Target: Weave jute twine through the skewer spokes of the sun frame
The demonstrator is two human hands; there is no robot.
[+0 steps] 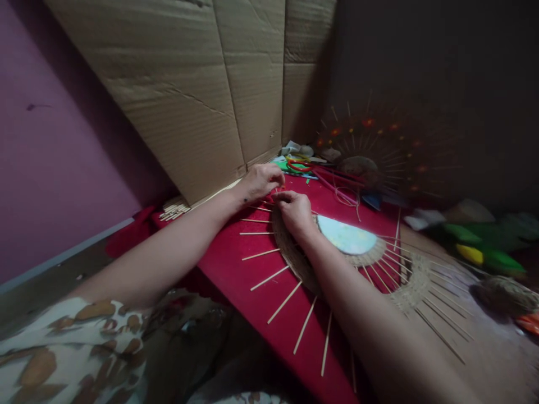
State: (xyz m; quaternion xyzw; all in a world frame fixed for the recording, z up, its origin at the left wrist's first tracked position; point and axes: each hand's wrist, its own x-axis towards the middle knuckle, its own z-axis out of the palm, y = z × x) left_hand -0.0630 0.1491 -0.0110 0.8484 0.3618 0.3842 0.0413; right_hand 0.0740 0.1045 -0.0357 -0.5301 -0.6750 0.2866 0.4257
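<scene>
A half-round woven piece (410,286) with thin wooden sticks fanning outward lies on the red cloth (236,280). At its middle is a pale blue half-disc (347,234). My left hand (263,182) is at the far left end of the piece, its fingers pinched together. Just beside it, my right hand (295,212) is closed too, its thumb and finger near a stick end. A small reddish bit shows between the hands, too small to make out. My right forearm covers part of the woven band.
Cardboard (189,84) stands behind the cloth. A bundle of sticks (174,209) lies at the left edge. Red-handled scissors (300,165) and pink strips lie beyond my hands. A decorated stick fan (379,140) stands behind; a twine ball (507,294) sits right.
</scene>
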